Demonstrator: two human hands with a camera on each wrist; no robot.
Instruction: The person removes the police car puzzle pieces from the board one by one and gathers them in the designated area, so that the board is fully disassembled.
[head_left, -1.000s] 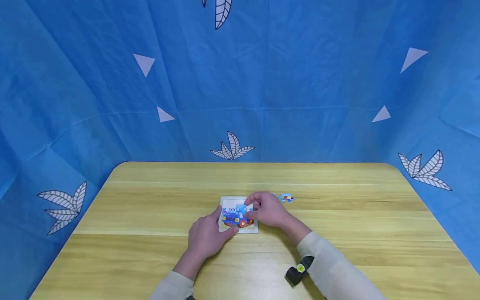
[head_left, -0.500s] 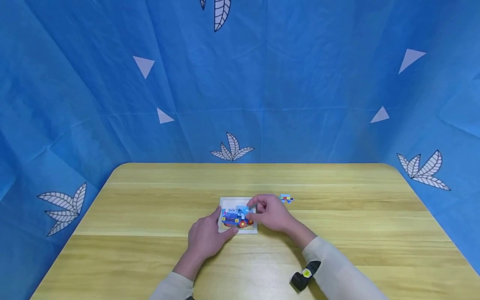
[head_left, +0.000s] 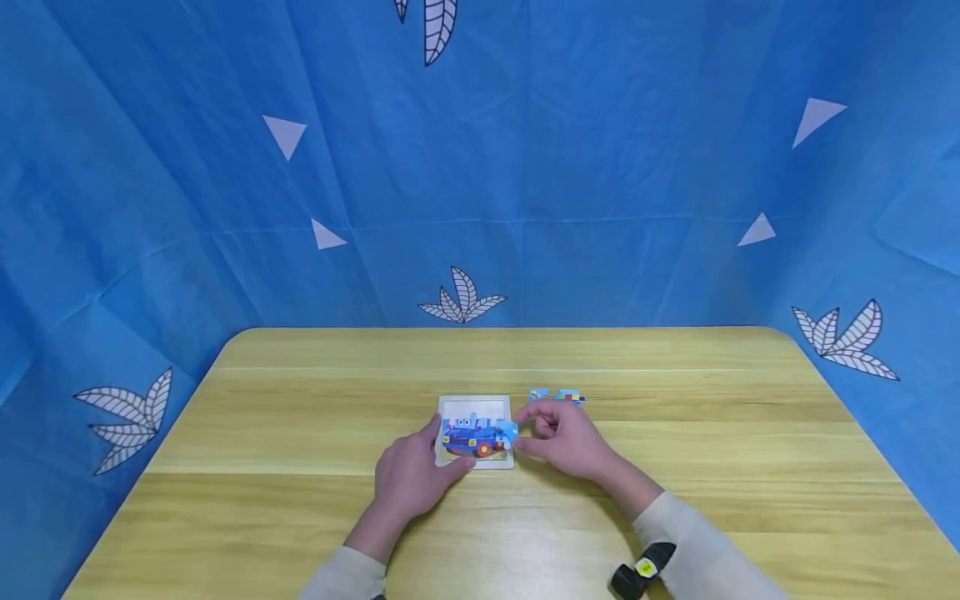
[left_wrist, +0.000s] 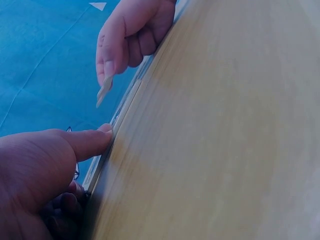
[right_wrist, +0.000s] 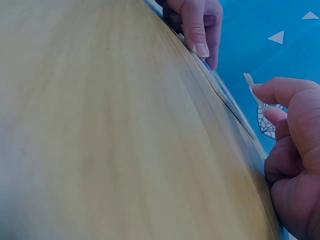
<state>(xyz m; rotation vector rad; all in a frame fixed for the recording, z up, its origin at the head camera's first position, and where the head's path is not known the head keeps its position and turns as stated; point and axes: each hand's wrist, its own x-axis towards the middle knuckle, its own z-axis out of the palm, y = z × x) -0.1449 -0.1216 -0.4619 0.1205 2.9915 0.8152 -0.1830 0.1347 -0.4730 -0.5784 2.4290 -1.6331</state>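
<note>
A white-framed jigsaw puzzle board [head_left: 452, 407] lies on the table, its lower part showing a blue cartoon vehicle picture [head_left: 467, 437]. At its lower left corner my left hand [head_left: 414, 475] holds the frame, thumb on the near edge and fingers at the left side. My right hand [head_left: 567, 437] pinches a light-blue puzzle piece [head_left: 507, 432] between thumb and forefinger over the board's right edge. In the right wrist view the puzzle piece [right_wrist: 256, 92] appears edge-on, raised and tilted. The left wrist view also shows this puzzle piece [left_wrist: 103, 91] above the board.
Loose puzzle pieces [head_left: 570, 395] lie on the table just beyond my right hand, partly hidden by it. A blue patterned curtain [head_left: 480, 167] hangs behind the wooden table [head_left: 300, 400] and along its sides. A black strap camera [head_left: 643, 570] is on the right wrist.
My right hand has moved to the right with the light-blue piece, from over the picture to the board's right edge. The left hand keeps its place on the frame.
</note>
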